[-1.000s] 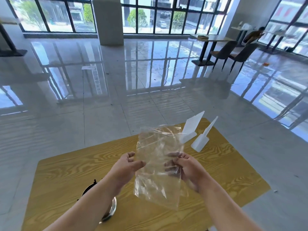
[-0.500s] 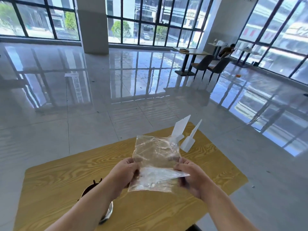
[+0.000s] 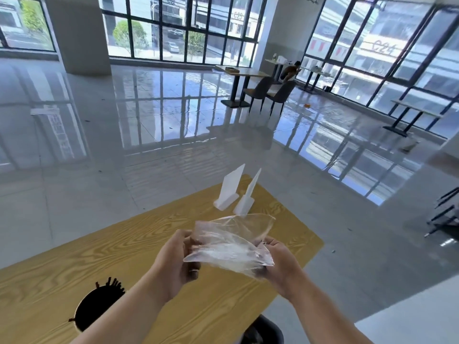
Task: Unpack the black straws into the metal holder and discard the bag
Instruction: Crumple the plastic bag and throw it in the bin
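Behind the gripped bag (image 3: 231,247), left hand (image 3: 173,264) and right hand (image 3: 280,269) sit half hidden.

Across the street, a shopfront sign (image 3: 237,16) beyond the far windows (image 3: 198,43) reads roughly "C2S"; I can't be sure. A bigger sign (image 3: 383,45) to the right shows similar characters; blurred.

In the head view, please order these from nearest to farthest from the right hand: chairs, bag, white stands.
1. bag, held in the right hand.
2. white stands, ahead on the table.
3. chairs, far across the floor.
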`<action>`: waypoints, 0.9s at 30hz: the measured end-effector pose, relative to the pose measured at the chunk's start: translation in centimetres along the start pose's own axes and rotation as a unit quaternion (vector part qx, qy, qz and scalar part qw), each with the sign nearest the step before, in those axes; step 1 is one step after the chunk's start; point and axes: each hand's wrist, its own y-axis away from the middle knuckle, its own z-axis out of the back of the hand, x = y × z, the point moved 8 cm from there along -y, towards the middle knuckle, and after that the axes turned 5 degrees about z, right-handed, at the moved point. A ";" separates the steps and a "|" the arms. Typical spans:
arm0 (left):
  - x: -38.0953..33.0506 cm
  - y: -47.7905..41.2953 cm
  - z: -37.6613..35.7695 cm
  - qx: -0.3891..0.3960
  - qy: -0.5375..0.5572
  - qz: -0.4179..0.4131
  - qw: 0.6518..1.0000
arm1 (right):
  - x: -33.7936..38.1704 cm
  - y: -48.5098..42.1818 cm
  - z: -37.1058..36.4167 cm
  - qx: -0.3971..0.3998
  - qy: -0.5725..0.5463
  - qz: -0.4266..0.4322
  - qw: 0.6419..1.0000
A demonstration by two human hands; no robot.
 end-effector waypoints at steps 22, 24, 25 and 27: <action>-3.0 -5.6 -16.9 -0.170 -0.453 -0.308 0.819 | -4.1 -4.1 16.1 -0.090 0.067 -0.080 0.990; -2.4 -5.8 -19.0 -0.174 -0.505 -0.340 0.774 | -4.0 -4.6 17.5 -0.160 0.067 -0.047 0.984; -1.9 -6.0 -20.3 -0.163 -0.525 -0.356 0.756 | -3.7 -4.9 18.2 -0.192 0.073 -0.026 0.978; -0.8 -6.4 -22.5 -0.140 -0.554 -0.375 0.730 | -3.1 -5.4 19.1 -0.222 0.089 0.010 0.971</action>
